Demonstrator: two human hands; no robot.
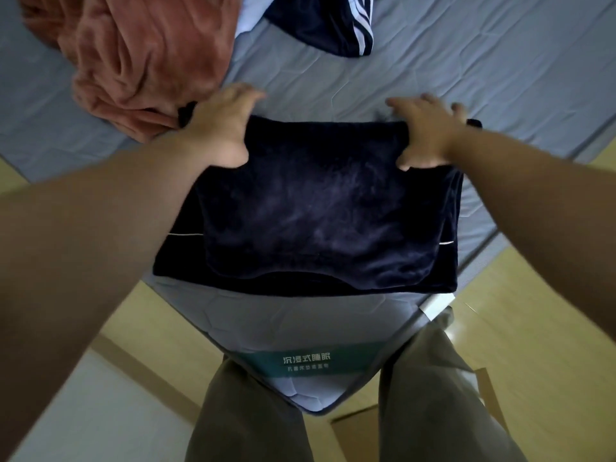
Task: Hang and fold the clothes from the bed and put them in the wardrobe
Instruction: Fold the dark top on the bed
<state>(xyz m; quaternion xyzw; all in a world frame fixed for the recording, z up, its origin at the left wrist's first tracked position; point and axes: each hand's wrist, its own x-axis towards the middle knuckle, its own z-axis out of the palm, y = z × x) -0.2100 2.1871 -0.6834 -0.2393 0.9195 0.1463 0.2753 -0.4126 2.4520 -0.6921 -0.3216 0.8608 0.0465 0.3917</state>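
Khaki trouser legs [253,411] are seen closest, at the corner of the grey mattress [300,328]. On that corner a folded navy velvet garment [316,221] is laid flat. Its far edge is pinched by the left hand [221,128] and the right hand [426,131], thumbs on top. Beyond, a pink fleece [150,61] and a striped navy garment [333,25] are heaped.

Dim, soft, cool light is being cast evenly. The forearms [116,211] are being smeared by motion blur, the bed [466,78] edges bowed by wide-angle distortion, and faint glare is being thrown off the floor [520,295].
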